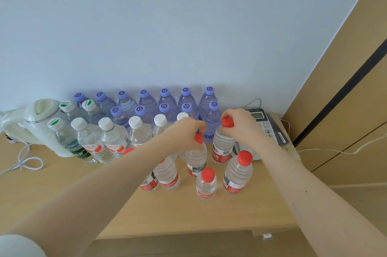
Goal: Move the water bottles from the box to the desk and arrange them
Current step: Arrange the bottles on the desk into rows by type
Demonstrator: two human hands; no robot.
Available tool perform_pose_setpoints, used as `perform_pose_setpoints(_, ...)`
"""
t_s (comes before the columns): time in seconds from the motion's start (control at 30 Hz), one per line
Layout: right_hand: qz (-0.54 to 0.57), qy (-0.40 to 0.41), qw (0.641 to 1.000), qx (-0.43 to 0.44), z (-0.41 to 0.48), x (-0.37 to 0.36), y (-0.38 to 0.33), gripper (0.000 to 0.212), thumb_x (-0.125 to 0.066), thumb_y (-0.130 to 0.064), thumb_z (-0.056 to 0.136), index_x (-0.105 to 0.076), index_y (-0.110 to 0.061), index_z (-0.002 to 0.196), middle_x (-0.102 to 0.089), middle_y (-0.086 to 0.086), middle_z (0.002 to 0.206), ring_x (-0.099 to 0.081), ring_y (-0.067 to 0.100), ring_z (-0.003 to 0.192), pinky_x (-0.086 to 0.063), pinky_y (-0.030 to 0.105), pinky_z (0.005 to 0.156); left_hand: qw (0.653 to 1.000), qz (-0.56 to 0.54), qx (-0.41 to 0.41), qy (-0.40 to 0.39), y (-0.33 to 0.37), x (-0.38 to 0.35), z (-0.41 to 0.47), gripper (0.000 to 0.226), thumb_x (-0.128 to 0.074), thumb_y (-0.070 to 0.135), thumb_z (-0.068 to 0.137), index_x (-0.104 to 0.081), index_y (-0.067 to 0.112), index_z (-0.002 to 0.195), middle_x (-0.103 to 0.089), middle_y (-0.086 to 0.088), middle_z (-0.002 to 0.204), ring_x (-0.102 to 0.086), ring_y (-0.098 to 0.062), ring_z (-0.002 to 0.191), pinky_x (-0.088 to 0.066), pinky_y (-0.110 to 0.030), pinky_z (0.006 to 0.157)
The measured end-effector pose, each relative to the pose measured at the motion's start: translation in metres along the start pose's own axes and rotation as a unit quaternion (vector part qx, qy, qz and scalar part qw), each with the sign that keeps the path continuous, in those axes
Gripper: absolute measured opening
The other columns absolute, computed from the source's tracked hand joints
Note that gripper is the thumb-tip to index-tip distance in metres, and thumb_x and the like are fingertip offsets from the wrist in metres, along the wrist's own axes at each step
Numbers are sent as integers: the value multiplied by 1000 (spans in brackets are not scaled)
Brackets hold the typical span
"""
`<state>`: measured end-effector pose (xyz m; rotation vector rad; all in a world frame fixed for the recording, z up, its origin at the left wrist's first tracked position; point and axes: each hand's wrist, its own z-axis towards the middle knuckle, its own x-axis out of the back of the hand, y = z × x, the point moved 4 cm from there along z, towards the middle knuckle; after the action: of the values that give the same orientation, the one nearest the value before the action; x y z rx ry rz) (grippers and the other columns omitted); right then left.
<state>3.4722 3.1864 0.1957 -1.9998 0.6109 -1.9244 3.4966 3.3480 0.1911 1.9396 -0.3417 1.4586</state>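
Note:
Many water bottles stand on the wooden desk (188,212). Purple-capped bottles (146,106) form two rows at the wall, white-capped bottles (136,131) stand in front of them, green-labelled ones (62,135) at the left. Several red-capped bottles cluster at the front. My left hand (186,131) grips the red cap of one bottle (195,159). My right hand (240,125) grips the red cap of another bottle (223,148) beside it. Both bottles stand upright on the desk. Two more red-capped bottles (206,184) (238,173) stand nearer to me. The box is out of view.
A white electric kettle (39,125) stands at the desk's left with a white cable (25,162) coiled in front. A desk telephone (266,129) sits at the right, against a wooden wall panel (335,68). The desk's front edge runs near the bottom.

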Motion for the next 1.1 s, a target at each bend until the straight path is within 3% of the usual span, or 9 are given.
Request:
perform_pose_setpoints(0.1, 6, -1, 1000, 14, 3, 1, -7, 28, -64, -9, 81, -68, -12, 109, -64, 14, 106, -58, 31, 100, -41, 32, 78, 1000, -3, 8, -1, -6, 0, -1, 17, -69, 18, 76, -52, 18, 81, -48, 9, 69, -50, -19, 72, -32, -21, 53)
perform_pose_setpoints(0.33, 8, -19, 999, 42, 11, -10, -20, 29, -61, -2, 80, -69, -15, 104, -63, 10, 103, -58, 28, 96, -43, 31, 75, 1000, -16, 16, 3, -11, 2, -4, 22, -72, 24, 76, -52, 21, 82, -47, 10, 73, -50, -17, 72, -33, -21, 54)
perform_pose_setpoints(0.57, -26, -7, 998, 57, 19, -19, -24, 36, -60, 1, 80, -69, -22, 106, -63, 5, 103, -59, 24, 94, -31, 24, 68, 999, -29, 29, -2, -13, 0, -7, 24, -72, 28, 79, -54, 22, 93, -48, 2, 92, -48, -17, 83, -34, -24, 61)
perform_pose_setpoints(0.73, -14, -10, 997, 79, 19, -20, -24, 41, -58, 1, 84, -67, -20, 117, -63, 6, 118, -58, 28, 109, -42, 31, 84, 999, -28, 24, -17, -11, -2, -8, 31, -71, 28, 81, -57, 15, 105, -54, -6, 105, -54, -24, 92, -42, -29, 73)
perform_pose_setpoints(0.87, -1, -16, 997, 75, 17, -20, -22, 43, -62, -7, 86, -60, -19, 127, -56, 13, 122, -55, 31, 112, -40, 34, 92, 1000, -10, 6, -19, -8, 0, -9, 33, -68, 21, 82, -56, 12, 112, -58, -5, 106, -51, -20, 88, -36, -26, 69)
perform_pose_setpoints(0.93, -5, -9, 998, 58, 18, -21, -21, 48, -64, -14, 88, -54, -19, 135, -55, 16, 125, -53, 32, 115, -37, 34, 93, 1000, -13, 3, -19, -7, 1, -11, 32, -68, 19, 82, -57, 12, 111, -60, -5, 105, -54, -22, 91, -41, -30, 73)
perform_pose_setpoints(1.0, -10, 4, 999, 51, 20, -22, -22, 44, -64, -15, 89, -56, -16, 132, -57, 16, 123, -54, 32, 113, -38, 34, 90, 1000, -21, 9, -16, -8, 3, -13, 28, -69, 17, 82, -59, 12, 108, -60, -6, 103, -55, -24, 93, -45, -33, 75)
perform_pose_setpoints(1.1, -15, 19, 998, 53, 21, -24, -23, 33, -61, -12, 91, -61, -14, 124, -60, 14, 119, -56, 31, 109, -39, 32, 85, 999, -36, 20, -7, -11, 5, -16, 24, -71, 16, 80, -62, 13, 103, -61, -2, 98, -54, -20, 87, -41, -28, 68)
